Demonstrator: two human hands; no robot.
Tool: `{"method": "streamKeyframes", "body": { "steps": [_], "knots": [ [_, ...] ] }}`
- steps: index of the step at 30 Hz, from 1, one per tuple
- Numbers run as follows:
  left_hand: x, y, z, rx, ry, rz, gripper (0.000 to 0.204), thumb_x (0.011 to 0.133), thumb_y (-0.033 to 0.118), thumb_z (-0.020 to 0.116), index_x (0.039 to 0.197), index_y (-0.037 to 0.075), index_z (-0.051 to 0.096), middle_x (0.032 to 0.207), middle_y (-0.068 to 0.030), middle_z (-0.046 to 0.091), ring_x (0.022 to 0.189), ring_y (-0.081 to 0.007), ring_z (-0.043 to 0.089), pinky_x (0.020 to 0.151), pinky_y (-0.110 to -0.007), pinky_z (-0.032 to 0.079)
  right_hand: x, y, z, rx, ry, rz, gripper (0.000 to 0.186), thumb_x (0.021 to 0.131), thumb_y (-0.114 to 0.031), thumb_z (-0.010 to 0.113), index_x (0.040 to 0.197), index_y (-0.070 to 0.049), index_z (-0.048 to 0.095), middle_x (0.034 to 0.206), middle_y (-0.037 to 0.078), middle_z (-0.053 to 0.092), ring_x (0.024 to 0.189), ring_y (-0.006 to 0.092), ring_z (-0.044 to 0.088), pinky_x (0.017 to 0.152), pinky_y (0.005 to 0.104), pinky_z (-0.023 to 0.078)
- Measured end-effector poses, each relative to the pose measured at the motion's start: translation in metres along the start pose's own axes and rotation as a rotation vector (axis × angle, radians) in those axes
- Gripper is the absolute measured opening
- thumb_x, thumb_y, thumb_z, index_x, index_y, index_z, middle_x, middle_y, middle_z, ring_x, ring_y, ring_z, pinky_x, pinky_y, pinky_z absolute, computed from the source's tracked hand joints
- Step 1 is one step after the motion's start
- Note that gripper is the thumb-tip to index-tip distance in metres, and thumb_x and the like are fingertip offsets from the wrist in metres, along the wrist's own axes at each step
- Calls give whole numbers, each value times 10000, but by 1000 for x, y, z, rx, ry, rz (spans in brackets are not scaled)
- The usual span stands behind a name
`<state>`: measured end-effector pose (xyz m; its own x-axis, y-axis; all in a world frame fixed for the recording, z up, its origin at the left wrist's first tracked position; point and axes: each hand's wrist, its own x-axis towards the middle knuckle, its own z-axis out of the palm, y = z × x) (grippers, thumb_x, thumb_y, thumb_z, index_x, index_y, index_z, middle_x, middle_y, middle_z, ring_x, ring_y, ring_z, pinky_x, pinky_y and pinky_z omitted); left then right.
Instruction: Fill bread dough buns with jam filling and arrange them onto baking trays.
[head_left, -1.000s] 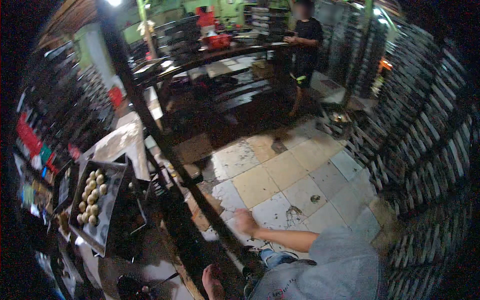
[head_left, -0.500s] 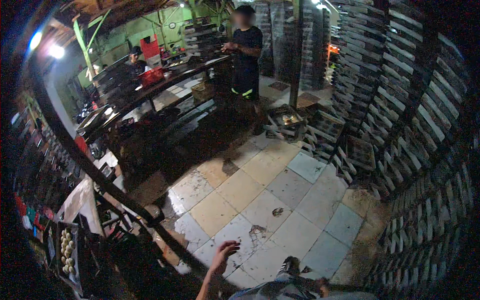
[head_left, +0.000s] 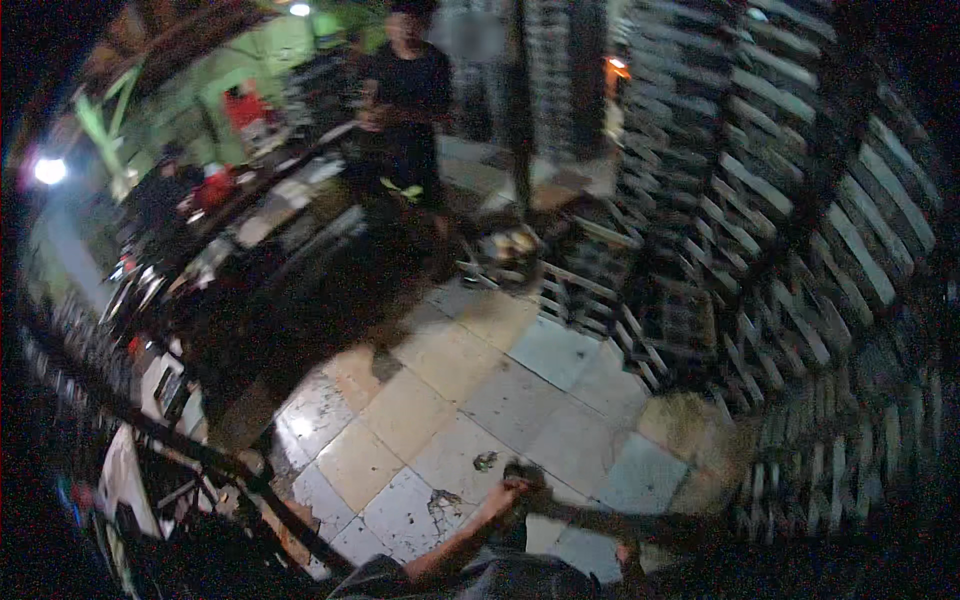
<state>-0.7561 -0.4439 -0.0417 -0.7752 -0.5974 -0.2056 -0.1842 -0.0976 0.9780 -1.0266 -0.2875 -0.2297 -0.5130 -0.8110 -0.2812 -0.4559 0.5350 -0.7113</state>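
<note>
My left hand (head_left: pixel 512 487) reaches forward over the tiled floor with its fingers drawn together. It meets the end of a dark, blurred shape (head_left: pixel 600 518) that runs off to the right; I cannot make out what this is or how firmly it is held. Lower and to the right, my right hand (head_left: pixel 628 557) shows only in part, below that dark shape, with its fingers too dim to read. Grey cloth of my clothing (head_left: pixel 480 578) fills the lower edge.
A person (head_left: pixel 408 95) in dark clothes stands by a long dark workbench (head_left: pixel 270 215). Tall stacks of slatted trays (head_left: pixel 775 190) line the right side. A low tray (head_left: pixel 512 243) holds pale rounded pieces. A dark rail (head_left: pixel 170 428) crosses the lower left.
The view has swung right, so the bench and person sit farther left. My left hand has moved right and its fingers have closed. The tray of pale balls at lower left has left view.
</note>
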Motion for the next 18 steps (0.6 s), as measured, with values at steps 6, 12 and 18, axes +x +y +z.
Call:
{"method": "streamKeyframes", "body": {
  "steps": [6, 12, 18],
  "knots": [
    [168, -8, -12, -215, 18, -134, 310, 812, 245, 506, 908, -27, 621, 907, -101, 625, 787, -168, 548, 750, -296, 424, -45, 90, 8, 195, 400, 196, 188, 855, -200, 485, 716, -75, 464, 724, 102, 451, 648, 229, 439, 641, 375, 390],
    [378, 90, 72, -198, -182, 26, 492, 795, 430, 496, 977, -16, 596, 883, -84, 621, 804, -148, 540, 737, -286, 418, 45, 262, -50, 251, 726, -201, 199, 835, -232, 477, 700, -89, 454, 684, 104, 412, 659, 256, 436, 696, 417, 426],
    [534, 23, 44, 255, -148, 121, 487, 776, 450, 497, 936, 4, 611, 834, -71, 623, 667, -136, 530, 654, -287, 421, 150, 405, -67, 1517, 528, -94, 266, 875, -273, 421, 985, -44, 498, 936, 139, 510, 867, 258, 503, 753, 406, 457]
  ]
}}
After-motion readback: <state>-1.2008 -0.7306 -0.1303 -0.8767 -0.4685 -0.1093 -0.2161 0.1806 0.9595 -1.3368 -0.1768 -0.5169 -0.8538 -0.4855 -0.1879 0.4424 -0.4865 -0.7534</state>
